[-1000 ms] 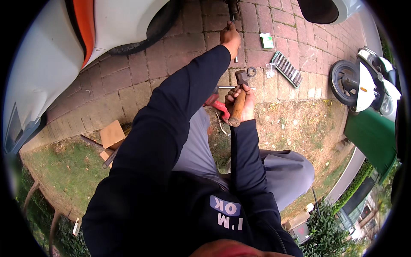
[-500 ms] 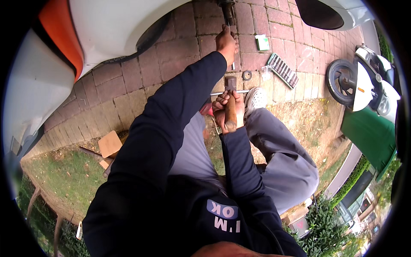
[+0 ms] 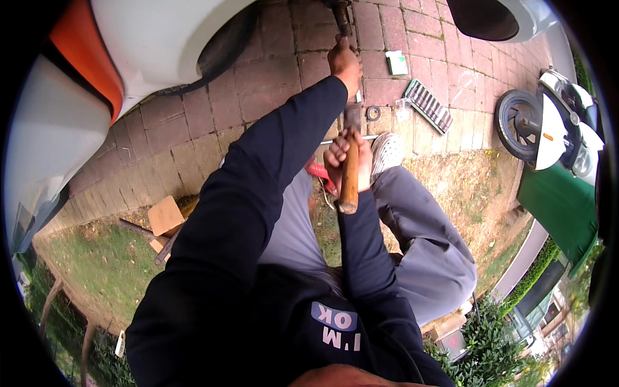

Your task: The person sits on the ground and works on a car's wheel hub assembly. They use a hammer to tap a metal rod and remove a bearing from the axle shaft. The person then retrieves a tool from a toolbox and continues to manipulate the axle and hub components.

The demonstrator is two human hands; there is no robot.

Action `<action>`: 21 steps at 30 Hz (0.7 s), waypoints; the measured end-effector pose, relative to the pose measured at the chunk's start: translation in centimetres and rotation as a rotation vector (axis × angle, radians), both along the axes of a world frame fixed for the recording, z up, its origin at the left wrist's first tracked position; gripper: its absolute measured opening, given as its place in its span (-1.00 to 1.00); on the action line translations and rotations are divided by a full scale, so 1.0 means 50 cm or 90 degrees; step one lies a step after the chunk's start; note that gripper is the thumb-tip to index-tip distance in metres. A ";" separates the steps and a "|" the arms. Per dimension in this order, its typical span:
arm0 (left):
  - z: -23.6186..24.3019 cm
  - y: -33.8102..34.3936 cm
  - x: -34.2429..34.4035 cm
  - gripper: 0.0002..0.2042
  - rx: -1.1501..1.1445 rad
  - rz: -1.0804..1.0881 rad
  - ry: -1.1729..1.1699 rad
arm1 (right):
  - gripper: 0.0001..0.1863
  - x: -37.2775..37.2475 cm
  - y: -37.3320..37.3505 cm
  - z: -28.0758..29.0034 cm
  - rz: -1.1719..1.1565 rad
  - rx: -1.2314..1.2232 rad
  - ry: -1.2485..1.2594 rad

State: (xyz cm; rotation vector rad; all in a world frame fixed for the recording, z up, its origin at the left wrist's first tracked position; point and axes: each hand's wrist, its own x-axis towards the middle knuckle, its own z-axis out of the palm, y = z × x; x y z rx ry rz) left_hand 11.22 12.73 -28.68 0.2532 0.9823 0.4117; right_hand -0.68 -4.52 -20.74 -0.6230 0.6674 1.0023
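Observation:
My left hand (image 3: 346, 66) reaches far forward, closed around a slim metal rod (image 3: 358, 97) whose near end shows below the fist. The rod's far end points at a dark cylindrical part (image 3: 342, 19) under the white bodywork; the fist hides most of the rod. Nearer to me, my right hand (image 3: 359, 161) is wrapped around the wooden handle of a hammer (image 3: 349, 177). The hammer's head lies just short of the rod's near end; whether they touch I cannot tell. Beyond the right hand, a thin metal bar (image 3: 369, 137) lies across the paving.
White bodywork (image 3: 161, 39) with an orange stripe overhangs the upper left. Right of my hands lie a black ring (image 3: 373, 113), a socket set in a tray (image 3: 429, 106) and a small green-and-white box (image 3: 396, 63). A scooter wheel (image 3: 519, 126) stands farther right. My shoe (image 3: 388, 151) is beside the hammer.
The hammer has moved forward in my right hand, its head closer to the rod's near end. My left hand has shifted slightly right, still gripping the rod.

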 end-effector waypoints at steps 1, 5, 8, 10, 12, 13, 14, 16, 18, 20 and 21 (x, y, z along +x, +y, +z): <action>0.015 0.000 0.013 -0.51 -0.015 0.019 -0.003 | -0.81 0.029 0.020 0.008 0.002 0.079 0.014; 0.020 0.005 -0.002 -0.50 -0.023 -0.001 0.004 | -0.80 0.027 -0.031 0.002 0.020 -0.015 0.006; 0.035 0.021 -0.012 -0.48 0.007 -0.004 0.072 | -0.79 0.004 -0.086 -0.061 -0.020 -0.028 0.049; 0.036 0.017 -0.019 -0.48 -0.006 -0.015 0.060 | -0.79 -0.009 -0.103 -0.081 -0.031 -0.064 0.074; 0.027 0.022 -0.026 -0.49 -0.018 -0.035 0.028 | -0.78 -0.011 -0.098 -0.102 -0.030 -0.069 0.079; 0.024 0.025 -0.028 -0.49 -0.003 -0.031 0.025 | -0.77 -0.013 -0.092 -0.109 -0.030 -0.071 0.083; 0.022 0.024 -0.033 -0.49 0.010 -0.027 0.024 | -0.75 -0.018 -0.069 -0.082 -0.028 -0.037 0.078; 0.025 0.020 -0.043 -0.50 0.030 -0.029 0.040 | -0.76 -0.023 -0.028 -0.046 -0.022 -0.008 0.058; 0.040 0.023 -0.047 -0.51 0.048 -0.038 0.073 | -0.78 -0.026 0.004 -0.010 -0.022 -0.012 0.046; 0.037 0.027 -0.052 -0.52 0.079 -0.053 0.087 | -0.79 -0.027 0.017 0.007 -0.003 0.001 0.046; 0.035 0.029 -0.055 -0.52 0.095 -0.061 0.094 | -0.79 -0.026 0.022 0.012 0.006 0.007 0.046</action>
